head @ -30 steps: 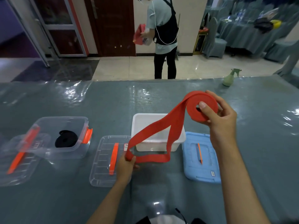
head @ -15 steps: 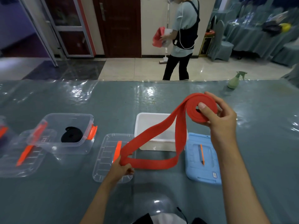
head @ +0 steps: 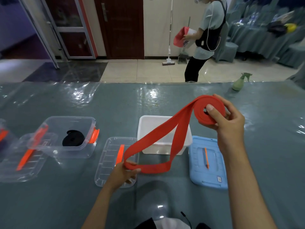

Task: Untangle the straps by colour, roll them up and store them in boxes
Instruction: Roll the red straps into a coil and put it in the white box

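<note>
Head view showed a white box [head: 165, 134] behind the red strap [head: 158, 134], a clear box [head: 72, 123] left. The right hand [head: 229, 128] gripped the strap's roll; the left hand [head: 125, 172] pinched its loose loop.

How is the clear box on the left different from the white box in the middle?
The clear box is see-through with orange latches; the white box is opaque, with no latch visible. The clear box holds a rolled black strap; no strap shows in the white box, though the red strap crosses in front of it. Both stand open on the table.

Tiled floor [head: 148, 70], dark door [head: 122, 27]
</note>
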A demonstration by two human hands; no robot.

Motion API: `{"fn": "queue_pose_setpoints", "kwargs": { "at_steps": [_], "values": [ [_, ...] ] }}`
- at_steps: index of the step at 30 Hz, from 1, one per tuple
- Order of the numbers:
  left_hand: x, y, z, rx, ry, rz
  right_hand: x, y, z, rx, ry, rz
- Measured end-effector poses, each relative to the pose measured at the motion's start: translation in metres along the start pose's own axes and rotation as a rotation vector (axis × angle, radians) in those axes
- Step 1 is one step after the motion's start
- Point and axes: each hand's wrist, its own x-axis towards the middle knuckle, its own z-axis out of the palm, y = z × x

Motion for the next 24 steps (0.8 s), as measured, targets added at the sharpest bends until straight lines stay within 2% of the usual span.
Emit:
{"fn": "queue_pose_setpoints", "kwargs": {
  "at_steps": [3, 7, 12, 15, 18, 24],
  "values": [
    [0.007, -0.002, 0.000, 0.221, 0.166, 0.022, 0.000, -0.001, 0.000, -0.013, 0.001, -0.012],
    [0.007, -0.001, 0.002, 0.399, 0.288, 0.020, -0.002, 0.000, 0.003, -0.023, 0.012, -0.019],
    [0.003, 0.001, 0.002, 0.355, 0.449, 0.002, -0.003, -0.005, 0.012, 0.000, 0.010, -0.032],
    [0.002, 0.002, -0.003, 0.342, 0.474, -0.033, -0.003, -0.011, 0.013, 0.015, 0.003, -0.063],
    [0.004, 0.005, -0.006, 0.408, 0.405, -0.060, -0.004, -0.015, 0.012, 0.032, 0.002, -0.060],
    [0.006, 0.004, -0.003, 0.580, -0.011, -0.172, -0.009, -0.018, 0.012, 0.017, -0.034, -0.082]
  ]
}}
